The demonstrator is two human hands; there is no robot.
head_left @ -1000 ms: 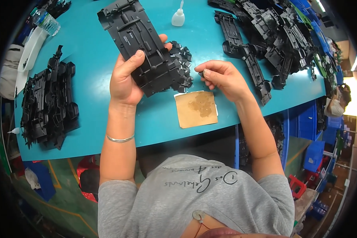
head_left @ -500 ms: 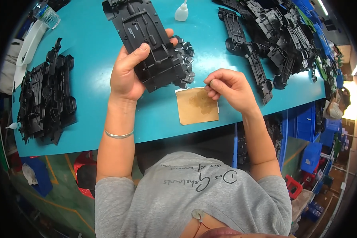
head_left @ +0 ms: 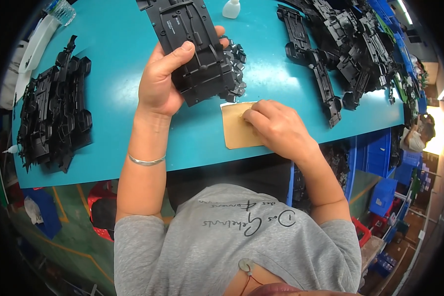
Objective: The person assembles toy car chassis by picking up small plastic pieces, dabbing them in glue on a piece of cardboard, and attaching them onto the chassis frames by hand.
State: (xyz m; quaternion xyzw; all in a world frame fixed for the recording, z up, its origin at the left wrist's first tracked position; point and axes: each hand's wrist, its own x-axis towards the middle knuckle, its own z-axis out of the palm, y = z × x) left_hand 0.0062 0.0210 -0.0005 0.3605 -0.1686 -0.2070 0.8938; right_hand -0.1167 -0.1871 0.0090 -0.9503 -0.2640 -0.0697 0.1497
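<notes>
A: The right hand [head_left: 283,129] has moved farther over the tan card [head_left: 236,130]. State?

B: Fingers drawn together; whether they pinch anything cannot be told.

A: Left hand [head_left: 159,89]?

B: Ahead and left of the right hand, clasping the black panel [head_left: 198,61], thumb on its face, fingers around the far edge.

A: Recommended handling?

B: Use light, even fingertip pressure on the card; hold the panel steady and clear of it.

A: Beyond?

B: Small black parts [head_left: 238,74] lie ahead of the right hand; the white bottle [head_left: 231,9] stands farther out.
</notes>
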